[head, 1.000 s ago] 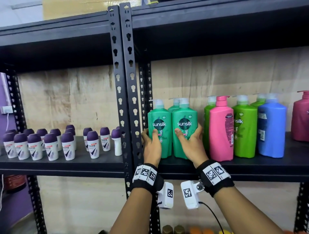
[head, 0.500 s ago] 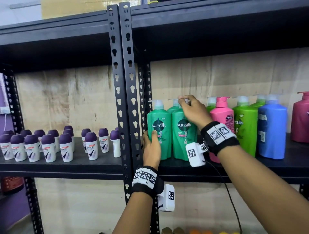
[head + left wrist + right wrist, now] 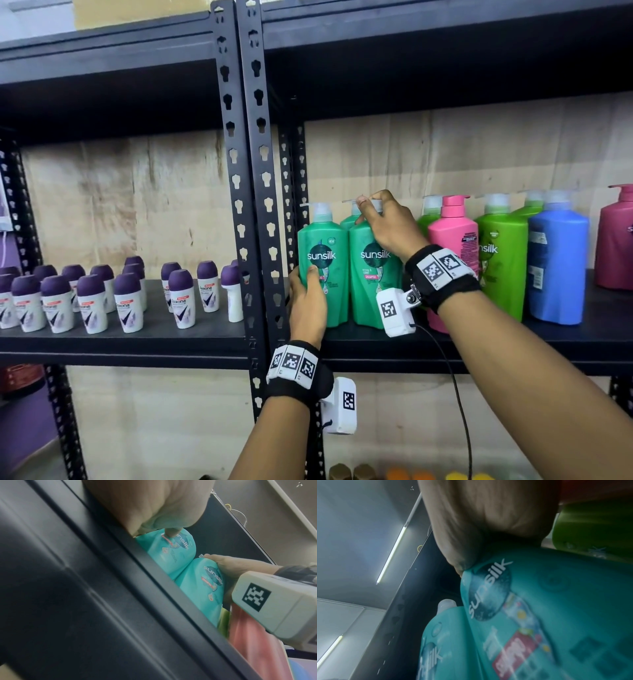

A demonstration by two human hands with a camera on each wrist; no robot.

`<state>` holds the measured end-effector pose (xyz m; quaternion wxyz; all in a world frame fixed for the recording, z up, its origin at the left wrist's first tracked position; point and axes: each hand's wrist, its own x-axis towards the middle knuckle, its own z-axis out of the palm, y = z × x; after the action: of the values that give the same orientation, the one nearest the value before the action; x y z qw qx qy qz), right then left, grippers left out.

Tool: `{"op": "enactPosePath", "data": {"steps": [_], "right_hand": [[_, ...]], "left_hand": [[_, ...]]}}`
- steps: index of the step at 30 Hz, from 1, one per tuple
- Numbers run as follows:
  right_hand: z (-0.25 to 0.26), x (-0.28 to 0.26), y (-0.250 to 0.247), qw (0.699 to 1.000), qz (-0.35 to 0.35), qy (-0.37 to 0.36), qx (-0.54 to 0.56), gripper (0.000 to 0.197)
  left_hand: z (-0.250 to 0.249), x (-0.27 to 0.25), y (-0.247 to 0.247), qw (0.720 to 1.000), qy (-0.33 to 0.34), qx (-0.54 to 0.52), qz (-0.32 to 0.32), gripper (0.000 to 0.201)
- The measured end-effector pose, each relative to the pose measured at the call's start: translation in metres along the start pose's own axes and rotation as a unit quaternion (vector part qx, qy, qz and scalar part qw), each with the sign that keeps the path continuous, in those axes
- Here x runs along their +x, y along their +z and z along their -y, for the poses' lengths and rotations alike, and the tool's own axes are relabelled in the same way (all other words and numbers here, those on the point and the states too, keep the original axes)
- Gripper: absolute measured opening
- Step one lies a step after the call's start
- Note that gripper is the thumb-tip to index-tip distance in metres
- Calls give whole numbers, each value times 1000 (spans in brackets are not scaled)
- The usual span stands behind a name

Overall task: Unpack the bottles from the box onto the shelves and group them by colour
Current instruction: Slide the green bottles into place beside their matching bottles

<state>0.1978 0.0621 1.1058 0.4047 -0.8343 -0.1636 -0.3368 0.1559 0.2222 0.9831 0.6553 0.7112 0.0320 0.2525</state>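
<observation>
Two teal-green Sunsilk pump bottles stand side by side at the left end of the right-hand shelf [image 3: 445, 346]. My left hand [image 3: 306, 301] grips the lower part of the left green bottle [image 3: 322, 240], thumb on its front label. My right hand [image 3: 387, 222] curls over the pump top of the right green bottle [image 3: 368, 277]. A third green bottle [image 3: 349, 219] peeks out behind them. In the left wrist view my thumb [image 3: 51, 533] touches the left green bottle [image 3: 171, 553]. In the right wrist view my palm [image 3: 488, 520] lies over the right green bottle [image 3: 556, 615].
To the right stand lime-green bottles [image 3: 501, 260], a pink one [image 3: 452, 246], a blue one [image 3: 556, 267] and a dark pink one [image 3: 616, 240]. Black uprights [image 3: 246, 171] split the racks; several purple-capped roll-ons [image 3: 92, 301] fill the left shelf. Coloured caps [image 3: 411, 474] show below.
My right hand rose from the lower side of the right green bottle up to its pump top. My left hand stayed on the left green bottle.
</observation>
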Motion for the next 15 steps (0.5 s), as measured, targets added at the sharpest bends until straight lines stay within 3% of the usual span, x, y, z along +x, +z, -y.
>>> {"op": "enactPosePath", "data": {"steps": [11, 15], "right_hand": [[3, -7, -1, 1000, -11, 22, -10, 54], [-3, -26, 2, 999, -22, 14, -24, 73]], "left_hand": [[1, -2, -1, 1000, 3, -14, 2, 42], [0, -8, -2, 999, 25, -29, 24, 77]]}}
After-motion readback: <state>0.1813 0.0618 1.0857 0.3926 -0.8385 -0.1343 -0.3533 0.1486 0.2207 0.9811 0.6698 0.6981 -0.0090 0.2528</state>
